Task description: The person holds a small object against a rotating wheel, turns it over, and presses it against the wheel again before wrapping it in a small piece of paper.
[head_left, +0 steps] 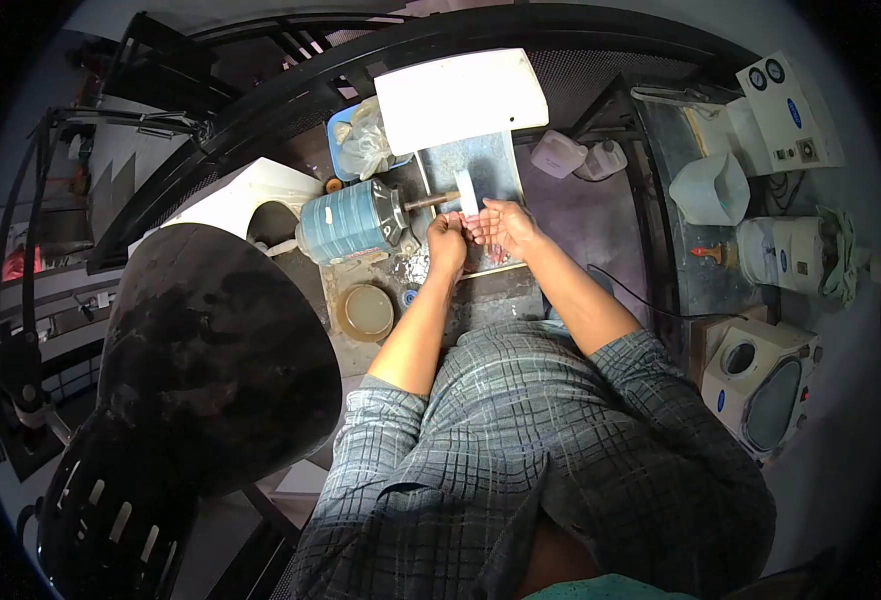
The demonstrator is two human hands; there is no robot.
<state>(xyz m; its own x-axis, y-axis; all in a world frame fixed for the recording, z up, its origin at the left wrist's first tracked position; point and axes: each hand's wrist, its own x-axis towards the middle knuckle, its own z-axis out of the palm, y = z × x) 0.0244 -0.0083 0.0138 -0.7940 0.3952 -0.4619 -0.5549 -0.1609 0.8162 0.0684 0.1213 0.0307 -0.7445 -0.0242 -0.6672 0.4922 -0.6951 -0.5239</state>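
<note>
- The plaid shirt [521,450] fills the near foreground, and both forearms reach forward from it over the front edge of the bench [501,300].
- A large black hood [211,350] bulges in at the near left, just beside the left elbow, so that side is tight. The right elbow has open floor beside it as far as a white machine [766,380].
- A round dish [366,312] of beige matter sits on the bench just left of the left forearm, apart from it.
- A thin black cable [641,300] runs along the bench to the right of the right forearm.
- The left hand [448,243] is curled into a tight fist; what it pinches is too small to make out.
- The right hand [504,225] lies touching the left, palm showing and fingers loosely extended; I cannot tell whether it holds anything.
- The white wheel [467,192] stands on edge just beyond the fingertips, over a metal tray [491,160], at the end of a shaft [429,201] from the blue-grey motor [349,222] on the left.
- A white cover [461,98] closes off the space behind the wheel.
- A blue bin [346,135] with a plastic bag sits at the far left, and two white jugs [561,153] stand at the far right, well clear of the hands.
- A curved black rail [261,120] bounds the far side.
</note>
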